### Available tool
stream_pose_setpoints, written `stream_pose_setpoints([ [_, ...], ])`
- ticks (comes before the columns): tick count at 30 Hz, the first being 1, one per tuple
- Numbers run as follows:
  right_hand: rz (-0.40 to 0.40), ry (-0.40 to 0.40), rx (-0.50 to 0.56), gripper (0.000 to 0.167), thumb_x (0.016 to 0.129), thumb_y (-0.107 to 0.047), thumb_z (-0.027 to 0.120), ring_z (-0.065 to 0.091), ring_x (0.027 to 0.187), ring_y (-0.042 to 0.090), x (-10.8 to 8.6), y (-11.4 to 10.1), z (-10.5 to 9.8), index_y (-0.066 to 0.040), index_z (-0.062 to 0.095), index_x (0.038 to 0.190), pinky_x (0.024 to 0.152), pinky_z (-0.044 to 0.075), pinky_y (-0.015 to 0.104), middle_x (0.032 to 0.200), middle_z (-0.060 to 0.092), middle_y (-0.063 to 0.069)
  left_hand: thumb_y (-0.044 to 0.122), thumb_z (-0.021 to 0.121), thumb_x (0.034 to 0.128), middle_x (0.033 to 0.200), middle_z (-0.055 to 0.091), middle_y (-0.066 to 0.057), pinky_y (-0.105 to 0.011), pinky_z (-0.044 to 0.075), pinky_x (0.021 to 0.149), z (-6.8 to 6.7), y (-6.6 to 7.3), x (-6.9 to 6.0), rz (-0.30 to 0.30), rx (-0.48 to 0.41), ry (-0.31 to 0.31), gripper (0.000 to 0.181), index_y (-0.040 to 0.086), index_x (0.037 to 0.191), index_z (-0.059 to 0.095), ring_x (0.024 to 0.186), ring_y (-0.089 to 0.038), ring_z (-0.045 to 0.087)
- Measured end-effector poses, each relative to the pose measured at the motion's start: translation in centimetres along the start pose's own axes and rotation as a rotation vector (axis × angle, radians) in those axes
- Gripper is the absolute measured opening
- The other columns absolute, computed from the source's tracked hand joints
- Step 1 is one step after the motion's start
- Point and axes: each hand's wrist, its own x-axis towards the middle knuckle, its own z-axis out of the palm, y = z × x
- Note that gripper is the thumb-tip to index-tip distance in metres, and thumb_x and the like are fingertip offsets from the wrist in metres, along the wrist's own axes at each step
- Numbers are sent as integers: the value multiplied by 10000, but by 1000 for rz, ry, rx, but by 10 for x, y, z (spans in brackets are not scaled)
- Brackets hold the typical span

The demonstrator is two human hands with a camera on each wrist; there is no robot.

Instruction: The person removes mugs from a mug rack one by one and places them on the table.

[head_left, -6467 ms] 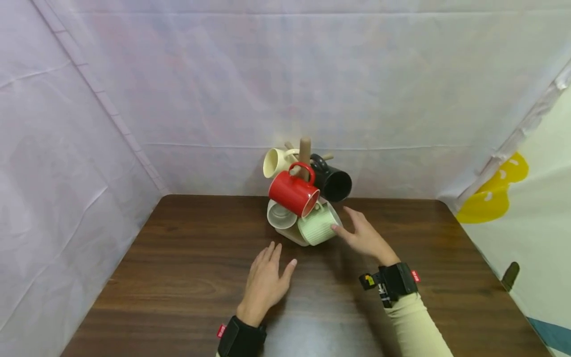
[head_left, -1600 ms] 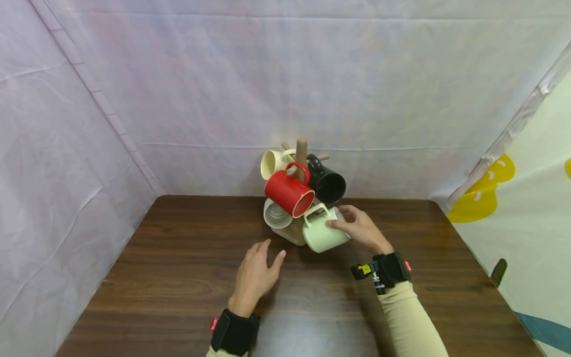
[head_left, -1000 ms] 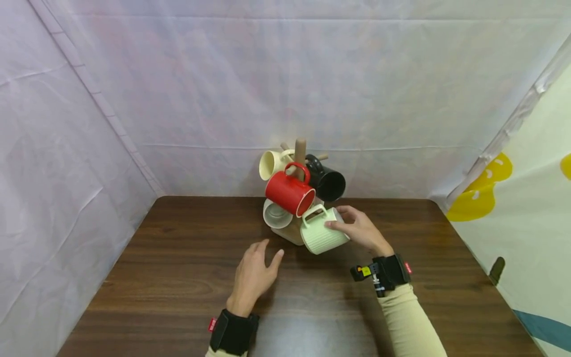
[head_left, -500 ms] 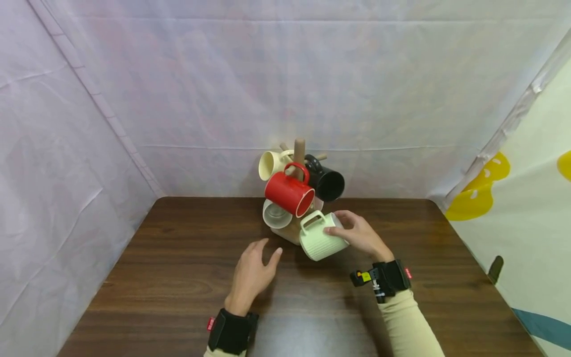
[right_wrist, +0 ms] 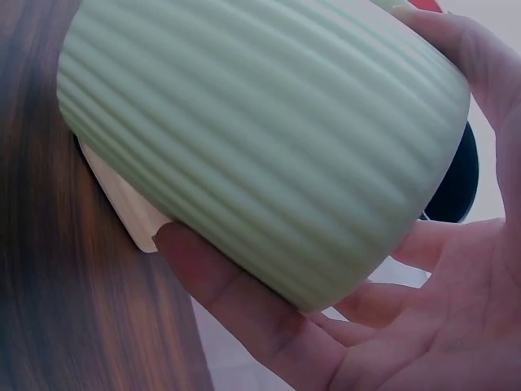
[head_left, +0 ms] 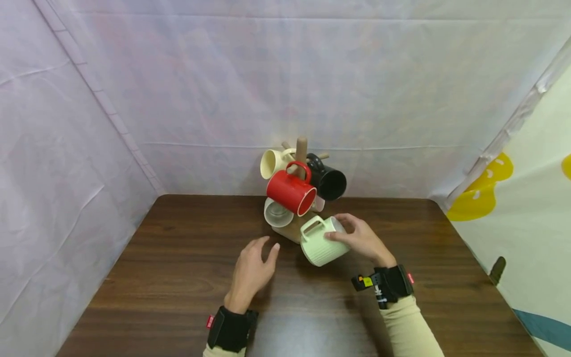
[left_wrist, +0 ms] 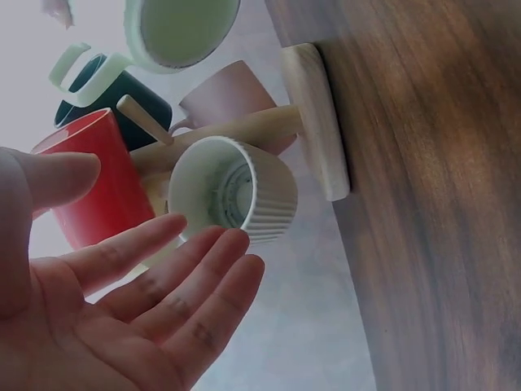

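My right hand (head_left: 363, 240) grips a pale green ribbed mug (head_left: 323, 245) by its body, thumb on the near side. The mug is tilted above the table, its handle up and to the left, apart from the pegs of the wooden mug tree (head_left: 301, 148). In the right wrist view the fingers curl round the green mug (right_wrist: 260, 147). My left hand (head_left: 252, 267) holds nothing, fingers relaxed, in front of the tree. The left wrist view shows the left palm (left_wrist: 122, 326) below a white ribbed mug (left_wrist: 273, 195) on the tree.
On the tree hang a red mug (head_left: 290, 191), a black mug (head_left: 330, 183) and a cream mug (head_left: 269, 164). Lower down is a pinkish mug (left_wrist: 228, 94). The tree's base (head_left: 287, 230) stands on the brown wooden table (head_left: 178, 258), near the white backdrop (head_left: 214, 99).
My right hand has taken hold of the green mug, drawn it off the tree and moved it towards the front. My left hand has shifted slightly left. The other mugs stay put.
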Motion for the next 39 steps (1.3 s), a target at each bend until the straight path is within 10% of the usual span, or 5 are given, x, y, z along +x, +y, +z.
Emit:
stream_pose_setpoints([
  [39, -20, 35, -83, 764, 766, -447, 823, 558, 1155, 288, -24, -19, 14, -97, 532, 1379, 884, 488, 432, 1332, 589, 100, 262, 620, 982, 1054, 698, -108, -364, 575, 779, -3, 3, 8, 18, -153, 23, 302, 31, 1163, 689, 956, -229, 672],
])
